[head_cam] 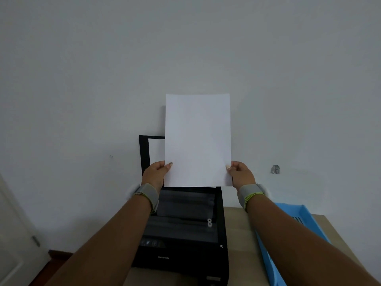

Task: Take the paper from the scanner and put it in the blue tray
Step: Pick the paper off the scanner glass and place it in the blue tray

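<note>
Holding the paper (197,139) upright above the scanner (181,228), the left hand (157,172) pinches its lower left edge and the right hand (240,174) pinches its lower right edge. Behind the sheet, the scanner lid (145,153) stands raised. Right of the scanner, the tray (296,230) rests on the table (239,234).

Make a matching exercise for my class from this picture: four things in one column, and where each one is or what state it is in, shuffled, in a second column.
Things
1. paper
2. scanner
3. blue tray
4. left hand

Places or states
A. lid raised, glass bare
B. gripping the sheet's left edge
C. on the table, to the right of the black machine
D. held upright in the air by both hands

Pairs: 1-D, 2-A, 3-C, 4-B
</note>
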Demonstrator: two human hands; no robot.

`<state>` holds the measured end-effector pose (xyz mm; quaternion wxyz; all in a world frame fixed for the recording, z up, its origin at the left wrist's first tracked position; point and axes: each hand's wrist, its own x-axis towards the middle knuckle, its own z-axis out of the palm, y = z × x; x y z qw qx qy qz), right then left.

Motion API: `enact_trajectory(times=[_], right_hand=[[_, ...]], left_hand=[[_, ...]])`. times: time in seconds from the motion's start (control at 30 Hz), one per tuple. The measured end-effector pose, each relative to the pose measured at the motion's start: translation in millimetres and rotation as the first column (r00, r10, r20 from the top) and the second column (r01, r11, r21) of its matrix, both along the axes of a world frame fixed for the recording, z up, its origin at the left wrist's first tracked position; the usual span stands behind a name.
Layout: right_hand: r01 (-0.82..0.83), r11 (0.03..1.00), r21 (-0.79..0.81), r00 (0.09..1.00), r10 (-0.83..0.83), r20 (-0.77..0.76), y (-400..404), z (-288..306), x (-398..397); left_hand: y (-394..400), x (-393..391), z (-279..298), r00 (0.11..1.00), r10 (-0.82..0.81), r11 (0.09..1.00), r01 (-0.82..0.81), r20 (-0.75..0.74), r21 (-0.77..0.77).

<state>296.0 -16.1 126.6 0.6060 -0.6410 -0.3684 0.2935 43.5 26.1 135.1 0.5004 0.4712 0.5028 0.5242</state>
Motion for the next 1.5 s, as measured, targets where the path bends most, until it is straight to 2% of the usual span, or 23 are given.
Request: enact_trajectory(times=[0.73,0.9,1.1,1.3,1.5], right_hand=[[0.021,0.999,-0.038,1.000,-0.021,0.018,-48.4,-18.8,122.3],[0.023,0.997,-0.079,0.995,-0.015,0.101,-60.7,-27.1,154.5],[0.018,0.996,-0.083,0.999,-0.015,0.039,-73.0,-38.5,186.6],[0.038,0.986,-0.163,0.992,-0.018,0.124,-91.7,-53.8,227.2],[0.053,0.968,-0.244,0.993,-0.024,0.119,-108.9,-80.4,250.9]], left_hand=[[-39.0,124.7,-17.0,0.996,-0.018,1.000,0.016,-0.090,-0.017],[-44.9,154.9,-28.8,0.995,-0.028,0.999,0.025,-0.096,-0.040],[-52.1,191.0,-42.9,0.995,-0.044,0.997,0.037,-0.091,-0.070],[-66.3,233.0,-62.8,0.987,-0.053,0.994,0.038,-0.152,-0.100],[-80.4,260.5,-90.4,0.983,-0.080,0.985,0.052,-0.168,-0.163]])
